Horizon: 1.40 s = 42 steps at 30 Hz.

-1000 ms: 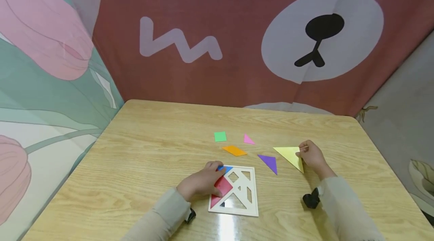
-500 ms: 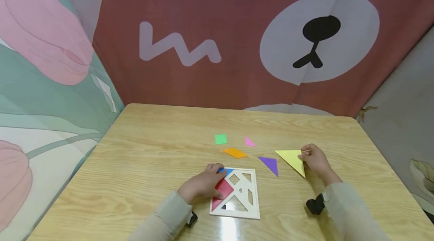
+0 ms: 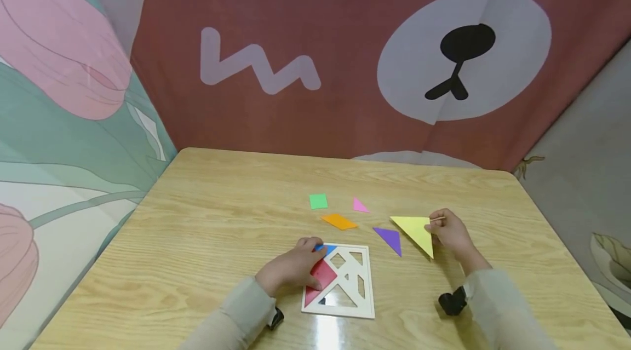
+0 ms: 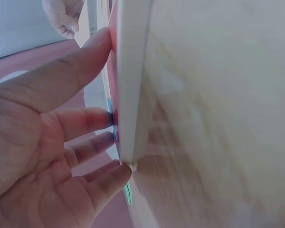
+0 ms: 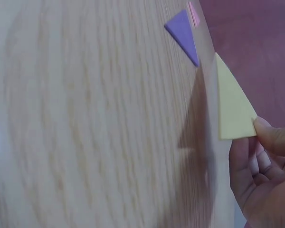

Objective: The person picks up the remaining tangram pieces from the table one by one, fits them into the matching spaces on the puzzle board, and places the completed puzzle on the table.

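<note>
A person in pale sleeves works at a light wood-grain worktop with both hands. The right hand, towards the worktop's right edge, pinches a large pale-yellow flat triangle at one side, thumb on one face and fingers nearly closed against the other; the triangle looks raised, its shadow falling apart from it in the right wrist view. The left hand rests over the left side of a square cream-white board with cut-outs, its fingers spread and only loosely bent, the thumb touching a red flat piece and two fingertips a blue flat piece, both set in the board and partly hidden by the hand. The board lies about midway between the worktop's left and right edges, at the near part. Between it and the far edge lie a green flat square, a small pink flat triangle and an orange flat parallelogram, while a purple flat triangle lies just beside the yellow one, on its left
</note>
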Available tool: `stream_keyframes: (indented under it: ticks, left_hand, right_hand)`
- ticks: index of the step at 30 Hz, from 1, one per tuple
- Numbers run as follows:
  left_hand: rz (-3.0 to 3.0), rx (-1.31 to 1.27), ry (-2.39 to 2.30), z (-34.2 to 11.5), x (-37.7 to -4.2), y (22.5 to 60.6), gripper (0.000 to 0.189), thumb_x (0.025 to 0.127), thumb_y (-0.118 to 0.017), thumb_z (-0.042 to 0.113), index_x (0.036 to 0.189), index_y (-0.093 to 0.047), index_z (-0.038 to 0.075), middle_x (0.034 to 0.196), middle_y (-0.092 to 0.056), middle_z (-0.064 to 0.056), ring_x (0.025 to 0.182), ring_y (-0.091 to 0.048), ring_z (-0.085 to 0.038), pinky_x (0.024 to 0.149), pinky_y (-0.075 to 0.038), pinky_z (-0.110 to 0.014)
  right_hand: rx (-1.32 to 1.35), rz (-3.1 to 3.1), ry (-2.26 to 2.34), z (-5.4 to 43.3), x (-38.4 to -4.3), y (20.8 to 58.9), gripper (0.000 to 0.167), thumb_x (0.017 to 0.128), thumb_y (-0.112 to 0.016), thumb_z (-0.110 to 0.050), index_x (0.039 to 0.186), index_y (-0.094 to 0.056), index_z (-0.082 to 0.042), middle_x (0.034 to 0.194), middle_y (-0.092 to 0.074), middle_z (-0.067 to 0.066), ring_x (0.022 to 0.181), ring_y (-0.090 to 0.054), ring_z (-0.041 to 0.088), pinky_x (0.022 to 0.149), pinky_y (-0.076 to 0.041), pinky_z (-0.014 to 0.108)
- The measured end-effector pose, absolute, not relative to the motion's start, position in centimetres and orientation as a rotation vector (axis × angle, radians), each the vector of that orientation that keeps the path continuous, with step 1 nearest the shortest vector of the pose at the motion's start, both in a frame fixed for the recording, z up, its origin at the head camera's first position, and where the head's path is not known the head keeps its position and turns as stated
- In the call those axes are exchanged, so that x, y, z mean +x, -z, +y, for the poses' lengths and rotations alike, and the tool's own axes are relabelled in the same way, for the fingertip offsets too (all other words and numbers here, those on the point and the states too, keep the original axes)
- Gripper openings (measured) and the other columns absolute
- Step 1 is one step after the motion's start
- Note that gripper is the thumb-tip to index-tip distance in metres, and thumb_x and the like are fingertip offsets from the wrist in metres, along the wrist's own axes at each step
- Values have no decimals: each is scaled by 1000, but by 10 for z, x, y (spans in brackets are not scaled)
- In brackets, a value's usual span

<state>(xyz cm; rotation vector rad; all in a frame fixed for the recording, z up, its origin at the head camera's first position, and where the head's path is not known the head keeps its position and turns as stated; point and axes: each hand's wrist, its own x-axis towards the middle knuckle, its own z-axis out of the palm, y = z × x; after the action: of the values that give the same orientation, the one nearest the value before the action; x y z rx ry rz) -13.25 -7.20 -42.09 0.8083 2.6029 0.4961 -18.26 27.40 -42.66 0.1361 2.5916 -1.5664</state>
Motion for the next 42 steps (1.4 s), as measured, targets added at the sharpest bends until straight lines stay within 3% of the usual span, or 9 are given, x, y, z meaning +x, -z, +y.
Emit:
stream_keyframes:
  ticks: [42]
  left_hand:
    - [2596,808,-450,-69,-134,422,69,74,-67,30,132,-36,9,135,-23,-4,120,-21,-21,91,-33,-30]
  right_hand:
    - [-115,2418,1697,224,-168,412,27,82,-53,2,103,-39,10,79,-48,10,64,-47,16,57,-46,32]
